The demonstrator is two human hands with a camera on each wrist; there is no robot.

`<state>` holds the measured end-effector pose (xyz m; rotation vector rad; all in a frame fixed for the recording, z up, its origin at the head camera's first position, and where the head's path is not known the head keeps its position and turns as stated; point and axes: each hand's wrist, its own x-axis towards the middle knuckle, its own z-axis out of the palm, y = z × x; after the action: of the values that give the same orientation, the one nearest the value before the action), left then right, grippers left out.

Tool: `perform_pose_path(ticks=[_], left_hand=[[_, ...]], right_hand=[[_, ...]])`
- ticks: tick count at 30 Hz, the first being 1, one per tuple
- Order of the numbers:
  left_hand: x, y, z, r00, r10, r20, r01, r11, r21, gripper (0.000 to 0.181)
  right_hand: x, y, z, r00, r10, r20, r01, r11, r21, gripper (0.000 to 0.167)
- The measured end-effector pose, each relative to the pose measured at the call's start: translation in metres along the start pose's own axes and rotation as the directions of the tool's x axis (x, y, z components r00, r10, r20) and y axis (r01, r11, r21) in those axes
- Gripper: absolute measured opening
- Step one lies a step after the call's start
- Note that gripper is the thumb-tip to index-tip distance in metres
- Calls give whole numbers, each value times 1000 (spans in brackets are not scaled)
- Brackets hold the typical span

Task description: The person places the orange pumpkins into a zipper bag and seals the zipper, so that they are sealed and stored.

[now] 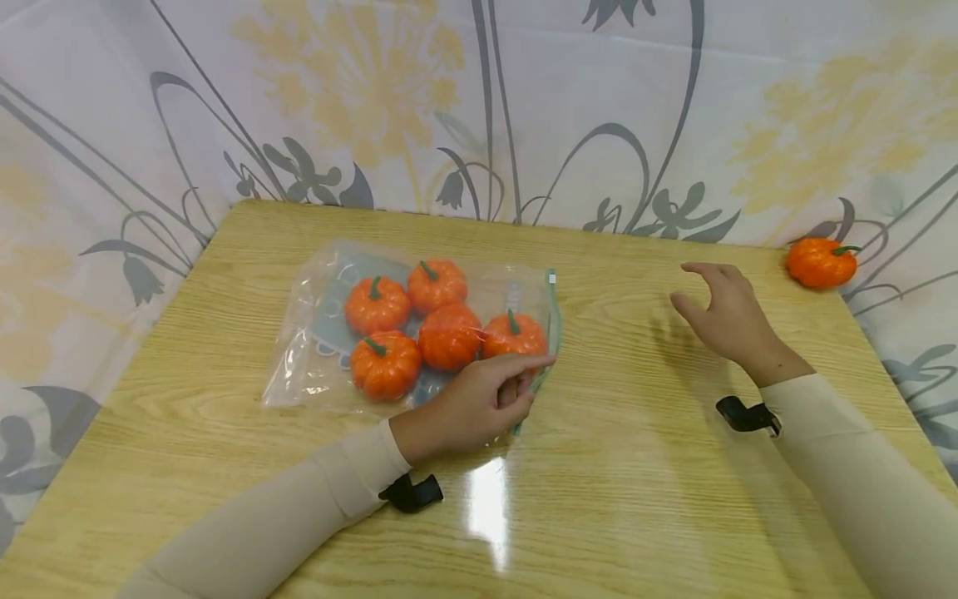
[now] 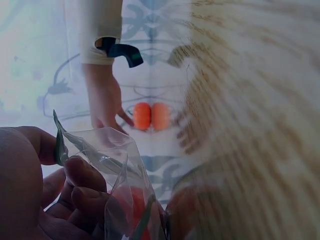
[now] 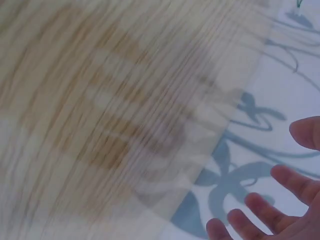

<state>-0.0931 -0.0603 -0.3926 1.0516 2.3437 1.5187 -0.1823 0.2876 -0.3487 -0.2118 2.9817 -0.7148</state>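
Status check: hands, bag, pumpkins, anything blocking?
Left hand pinching bag by its green edge; right hand empty. Five pumpkins in bag, loose pumpkin at far right. No obstacle seen between it and right hand.

Tabletop of pale-yellow wood grain (image 1: 621, 499), 12 o'clock being its far edge, behind which is a white, floral-patterned backdrop (image 1: 554, 91). Toward 10 o'clock: transparent plastic zip bag (image 1: 299, 378), mouth facing 3; within it, five round orange pumpkins (image 1: 449, 339), one central, the others around it at 12, 3, 8 and 10. Left hand (image 1: 475, 403): at the bag's 5 o'clock. Right hand (image 1: 729, 320): toward 2; beyond it, near the far corner, lone round orange pumpkin (image 1: 817, 264).
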Motion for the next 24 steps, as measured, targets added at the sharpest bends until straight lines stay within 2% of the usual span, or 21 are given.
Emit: perform_pose_path(ticks=[10, 24], left_hand=[[1, 0, -1, 1000, -8, 11, 8, 1000, 2, 45], [0, 2, -1, 998, -59, 27, 59, 998, -4, 45]], right_hand=[[6, 38, -13, 996, 92, 3, -92, 996, -10, 72], [11, 72, -31, 981, 196, -8, -196, 980, -46, 77]])
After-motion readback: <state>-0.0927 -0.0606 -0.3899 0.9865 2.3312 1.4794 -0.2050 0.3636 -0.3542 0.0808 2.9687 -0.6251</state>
